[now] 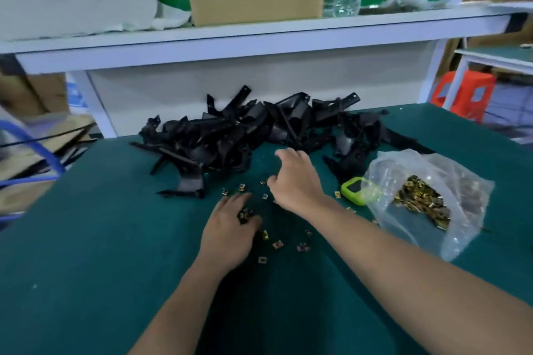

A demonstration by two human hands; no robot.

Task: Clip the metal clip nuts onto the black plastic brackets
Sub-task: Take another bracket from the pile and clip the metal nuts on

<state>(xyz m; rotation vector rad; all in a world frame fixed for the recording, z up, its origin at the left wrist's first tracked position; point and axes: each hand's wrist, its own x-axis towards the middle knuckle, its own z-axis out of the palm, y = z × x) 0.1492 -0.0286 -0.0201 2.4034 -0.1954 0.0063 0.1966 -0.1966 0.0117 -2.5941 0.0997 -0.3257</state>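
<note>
A tangled heap of angular black plastic brackets (pixel 230 135) lies across the far middle of the dark green table mat (pixel 86 239). Small gold-toned metal clip nuts (pixel 277 244) are scattered loose on the mat nearer the person, between and just beside the 2 hands. The left hand (pixel 227 230) rests palm down among them, and its fingers seem to pinch a small cluster of the clip nuts, though blur leaves this uncertain. The right hand (pixel 298 179) hovers beyond it, close to the near edge of the bracket heap, with its fingers curled downward; whether it holds anything I cannot tell. To the right lies a crumpled clear plastic bag (pixel 461 190) with many more clip nuts inside. A small lime-green device (pixel 356 190) sits against the bag's left side.
</note>
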